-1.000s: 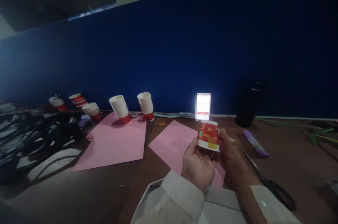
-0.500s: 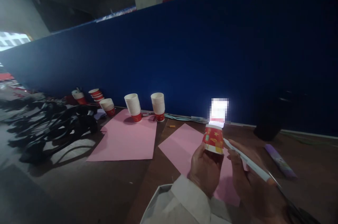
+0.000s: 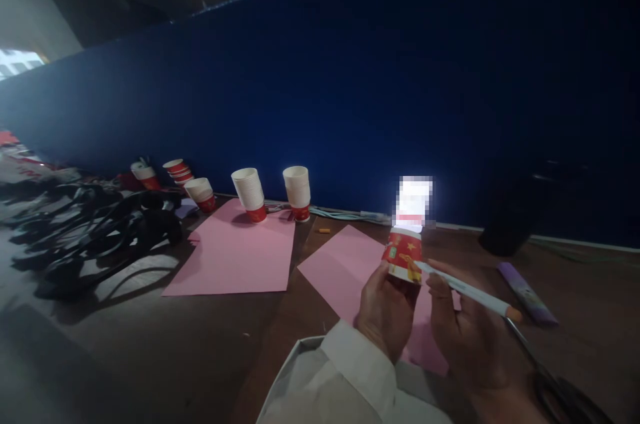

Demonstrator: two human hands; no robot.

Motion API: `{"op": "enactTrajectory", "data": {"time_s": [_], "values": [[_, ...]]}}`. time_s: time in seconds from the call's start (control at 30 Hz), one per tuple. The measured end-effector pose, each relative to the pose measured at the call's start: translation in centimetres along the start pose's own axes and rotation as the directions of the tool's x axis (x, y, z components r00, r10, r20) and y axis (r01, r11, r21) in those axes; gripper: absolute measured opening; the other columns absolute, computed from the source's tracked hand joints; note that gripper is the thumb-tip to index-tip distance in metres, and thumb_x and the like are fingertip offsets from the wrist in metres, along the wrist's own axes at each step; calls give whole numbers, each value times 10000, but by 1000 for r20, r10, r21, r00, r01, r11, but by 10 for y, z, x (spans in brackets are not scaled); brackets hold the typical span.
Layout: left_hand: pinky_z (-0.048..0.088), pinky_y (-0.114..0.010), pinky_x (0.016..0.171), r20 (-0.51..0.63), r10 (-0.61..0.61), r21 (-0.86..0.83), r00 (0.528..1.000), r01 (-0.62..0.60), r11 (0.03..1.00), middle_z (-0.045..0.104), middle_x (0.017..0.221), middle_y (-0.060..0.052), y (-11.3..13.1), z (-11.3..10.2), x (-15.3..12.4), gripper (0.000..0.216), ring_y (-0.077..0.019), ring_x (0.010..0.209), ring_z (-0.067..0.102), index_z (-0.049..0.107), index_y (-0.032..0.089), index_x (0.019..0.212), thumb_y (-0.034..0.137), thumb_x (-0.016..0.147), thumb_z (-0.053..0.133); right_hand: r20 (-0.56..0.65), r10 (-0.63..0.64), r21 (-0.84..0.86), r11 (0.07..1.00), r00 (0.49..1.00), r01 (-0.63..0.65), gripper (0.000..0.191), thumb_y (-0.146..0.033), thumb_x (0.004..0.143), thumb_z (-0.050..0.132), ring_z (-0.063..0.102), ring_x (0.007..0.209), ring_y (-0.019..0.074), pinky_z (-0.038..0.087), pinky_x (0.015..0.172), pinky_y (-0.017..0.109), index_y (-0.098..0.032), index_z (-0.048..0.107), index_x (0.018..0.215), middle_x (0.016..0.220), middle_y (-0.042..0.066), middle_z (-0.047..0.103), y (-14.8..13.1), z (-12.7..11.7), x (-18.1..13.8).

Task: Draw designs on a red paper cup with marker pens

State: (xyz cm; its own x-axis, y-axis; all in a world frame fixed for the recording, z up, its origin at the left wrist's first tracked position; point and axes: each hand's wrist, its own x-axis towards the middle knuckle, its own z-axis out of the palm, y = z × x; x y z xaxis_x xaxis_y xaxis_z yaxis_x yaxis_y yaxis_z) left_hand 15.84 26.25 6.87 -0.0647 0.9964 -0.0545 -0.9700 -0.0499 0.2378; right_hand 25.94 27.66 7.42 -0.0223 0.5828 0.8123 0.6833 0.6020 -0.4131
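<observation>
My left hand [image 3: 387,314] is closed around a red paper cup [image 3: 403,254] with yellow and green printing, held above a pink sheet [image 3: 345,264]. Between the fingers of my right hand [image 3: 463,331] is a white marker [image 3: 470,289] with an orange end. Its tip reaches the right side of the cup, and whether it touches cannot be told. Directly behind the cup glows a bright, pixelated screen [image 3: 414,201]. Below my right hand lies a pair of scissors [image 3: 555,387], partly hidden.
Stacked paper cups [image 3: 249,191] stand on another pink sheet [image 3: 240,257], beside a second stack [image 3: 297,191]. Dark tangled straps [image 3: 100,237] fill the left. A purple packet [image 3: 526,294] lies right, a small orange piece [image 3: 324,231] mid-table. A blue partition [image 3: 325,91] rises behind.
The marker has moved left, so its tip now overlaps the cup's side. More of the scissors shows. The whole view has shifted slightly, with things sitting a little higher.
</observation>
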Motion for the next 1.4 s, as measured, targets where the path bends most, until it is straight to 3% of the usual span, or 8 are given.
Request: {"op": "enactTrajectory", "data": {"time_s": [0.17,0.6,0.77,0.97,1.4], "values": [[485,-280,997,-24,-15,-24,1000,15,1000,726,1073,-113,0,2,-1,236,-178,995,679,728,126,986,288,901,578,18,3,-53,999,1000,-2,444,-503,991,407,701,878,274,535,772,388,-189,719,952,865,120,747,3,3,-3],[502,-261,964,-75,-23,7,997,24,1000,728,1032,-119,1,5,-2,245,-171,978,678,724,119,964,271,930,535,-35,-126,-35,992,991,125,290,-376,984,498,704,900,247,522,800,357,-178,707,953,884,110,750,2,2,2],[500,-264,974,-75,-7,19,997,9,1000,727,1035,-118,0,5,-1,236,-171,971,678,722,124,955,266,921,537,-21,-168,-33,985,985,168,265,-363,983,500,716,857,233,539,800,363,-192,697,938,898,104,759,3,2,4],[500,-248,959,-32,-8,39,999,9,999,730,1026,-100,1,6,-2,217,-161,953,680,726,142,951,278,912,562,-87,-225,-57,974,970,221,244,-340,984,511,700,812,218,519,759,331,-180,682,919,840,91,745,1,4,6],[486,-324,1017,-44,18,101,999,-13,995,722,1025,-104,1,5,-2,239,-208,1032,671,706,154,969,316,897,546,1,-97,-103,990,995,97,333,-443,979,474,672,829,236,496,772,357,-197,678,886,843,112,723,1,4,1]]}}
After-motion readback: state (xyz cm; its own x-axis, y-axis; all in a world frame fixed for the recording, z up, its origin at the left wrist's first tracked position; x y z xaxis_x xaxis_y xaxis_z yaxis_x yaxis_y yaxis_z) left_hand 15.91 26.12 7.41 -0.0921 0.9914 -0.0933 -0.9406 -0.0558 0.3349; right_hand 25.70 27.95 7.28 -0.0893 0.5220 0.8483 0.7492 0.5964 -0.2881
